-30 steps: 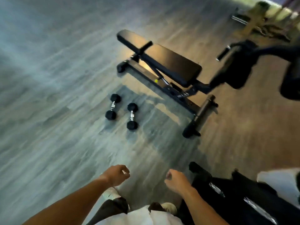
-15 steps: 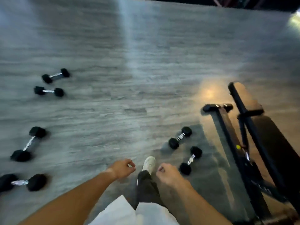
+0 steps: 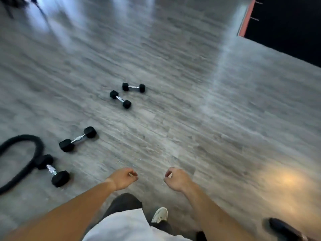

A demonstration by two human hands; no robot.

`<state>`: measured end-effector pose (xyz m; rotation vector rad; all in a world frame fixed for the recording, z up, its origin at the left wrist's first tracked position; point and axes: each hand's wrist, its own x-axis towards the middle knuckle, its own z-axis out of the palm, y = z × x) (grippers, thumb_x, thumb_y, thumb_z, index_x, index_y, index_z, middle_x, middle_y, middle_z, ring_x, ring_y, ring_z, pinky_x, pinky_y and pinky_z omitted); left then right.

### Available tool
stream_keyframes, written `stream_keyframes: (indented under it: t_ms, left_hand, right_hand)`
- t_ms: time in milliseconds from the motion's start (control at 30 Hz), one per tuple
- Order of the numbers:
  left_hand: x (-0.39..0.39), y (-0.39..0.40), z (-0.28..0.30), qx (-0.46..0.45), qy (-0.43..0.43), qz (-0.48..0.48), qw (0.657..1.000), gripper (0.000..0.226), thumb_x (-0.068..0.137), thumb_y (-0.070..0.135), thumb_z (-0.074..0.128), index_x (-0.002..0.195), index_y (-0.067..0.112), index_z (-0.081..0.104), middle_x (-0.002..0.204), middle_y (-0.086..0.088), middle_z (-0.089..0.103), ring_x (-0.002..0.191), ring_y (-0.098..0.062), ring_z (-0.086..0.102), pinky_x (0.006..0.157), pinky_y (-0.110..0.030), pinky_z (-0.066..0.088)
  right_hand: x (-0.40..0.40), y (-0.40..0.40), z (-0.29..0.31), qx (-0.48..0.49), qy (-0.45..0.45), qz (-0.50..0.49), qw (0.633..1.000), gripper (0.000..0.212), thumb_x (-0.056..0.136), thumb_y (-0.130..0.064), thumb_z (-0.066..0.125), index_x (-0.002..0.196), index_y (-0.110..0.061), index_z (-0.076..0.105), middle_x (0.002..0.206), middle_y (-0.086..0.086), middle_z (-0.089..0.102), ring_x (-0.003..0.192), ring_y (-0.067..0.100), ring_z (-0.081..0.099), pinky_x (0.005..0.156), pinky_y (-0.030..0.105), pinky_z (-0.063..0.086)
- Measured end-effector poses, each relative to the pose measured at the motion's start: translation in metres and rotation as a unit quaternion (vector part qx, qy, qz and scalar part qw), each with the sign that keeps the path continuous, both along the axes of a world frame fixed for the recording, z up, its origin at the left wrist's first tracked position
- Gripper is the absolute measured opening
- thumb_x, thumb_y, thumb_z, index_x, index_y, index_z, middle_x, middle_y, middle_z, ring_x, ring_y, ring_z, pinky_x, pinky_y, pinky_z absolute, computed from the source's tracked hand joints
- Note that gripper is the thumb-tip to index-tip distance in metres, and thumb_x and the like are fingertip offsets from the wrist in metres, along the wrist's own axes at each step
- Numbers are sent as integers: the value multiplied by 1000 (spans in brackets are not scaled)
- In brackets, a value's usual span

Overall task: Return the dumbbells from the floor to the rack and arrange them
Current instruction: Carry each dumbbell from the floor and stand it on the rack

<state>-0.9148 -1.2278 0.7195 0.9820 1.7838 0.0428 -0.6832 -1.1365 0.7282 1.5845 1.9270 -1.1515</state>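
Four black dumbbells with chrome handles lie on the grey wood-grain floor, none of them on a rack. The farthest dumbbell lies almost crosswise to the view, and just beside it, apart but close, the second dumbbell slants down to the right. Nearer and to the left, the third dumbbell lies on a diagonal, its upper head to the right. The nearest dumbbell sits at the left edge, its upper head against or just under the bend of a thick black rope (the blur makes it hard to say whether they touch). The rope loops across the floor and runs off the left side.

Both hands hang low in front of the person, well apart from every dumbbell. The left hand has its fingers curled loosely inward and carries nothing; the right hand is curled in much the same way, also with nothing in it. Bare forearms reach in from the bottom edge. Below them show a white shirt hem, dark trousers and one pale shoe on the floor. A dark mat with an orange edge fills the top right corner, and a warm patch of light falls on the floor at lower right
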Motion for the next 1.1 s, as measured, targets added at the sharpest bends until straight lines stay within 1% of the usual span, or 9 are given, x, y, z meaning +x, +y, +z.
stream_keyframes:
  t_ms: [133,400,467,533,633,700,800,967,1100]
  left_hand:
    - [-35,63,-12,-1,-9,63,998,22,97,29,63,112,15,71,97,-1,69,77,-11,60,65,-17,45]
    - [-129,225,-16,-4,-23,101,995,27,97,33,61,118,18,71,115,-3,73,109,-21,67,85,-24,48]
    - [-154,267,-10,1,-25,104,994,28,98,33,61,120,18,70,113,-2,73,102,-17,67,82,-21,48]
    - [-175,304,-10,11,-29,122,992,23,98,29,61,116,17,70,100,1,70,89,-11,61,63,-11,42]
    - [-204,358,-11,7,-34,162,986,7,98,24,62,96,21,68,82,4,63,67,-7,55,51,-8,39]
    - [-221,390,-14,-7,-37,183,982,12,96,20,62,85,22,65,83,-3,65,60,-10,54,54,-17,43]
    - [-246,437,-24,-17,-52,222,973,10,95,20,63,98,15,71,95,-12,70,78,-19,60,73,-29,49]
    - [-271,508,-30,-19,-39,295,955,7,94,21,64,94,21,71,84,1,68,79,-15,58,75,-23,44]
    - [-284,554,-26,0,-68,355,932,19,96,22,65,111,11,72,98,-7,71,86,-16,60,85,-30,52]
  right_hand:
    - [-46,92,-4,-19,-12,40,999,10,91,-33,60,95,-29,67,101,-3,69,93,17,63,74,27,45]
    - [-148,263,-10,-26,-28,48,998,16,94,-30,59,104,-25,70,98,-1,69,95,19,67,72,25,43]
    - [-175,302,-8,-26,-31,51,998,17,93,-30,58,103,-25,71,100,0,71,100,21,68,75,27,46]
    - [-199,337,-4,-28,-28,60,997,13,92,-30,58,97,-27,70,95,-2,69,99,21,67,75,27,46]
    - [-238,397,-4,-31,-23,74,996,8,90,-29,60,94,-29,67,93,-2,67,96,22,66,73,27,42]
    - [-264,437,-8,-32,-20,89,995,7,90,-28,60,93,-29,66,99,0,68,97,23,66,74,27,43]
    - [-303,505,-18,-37,-17,125,991,9,90,-30,58,96,-28,65,101,0,69,98,23,67,77,31,47]
    - [-370,605,-19,-49,-25,215,975,23,94,-29,56,113,-22,69,106,0,69,103,21,64,78,29,46]
    - [-424,659,-16,-34,-34,297,954,21,94,-31,58,110,-23,69,111,3,74,107,23,66,83,28,47]
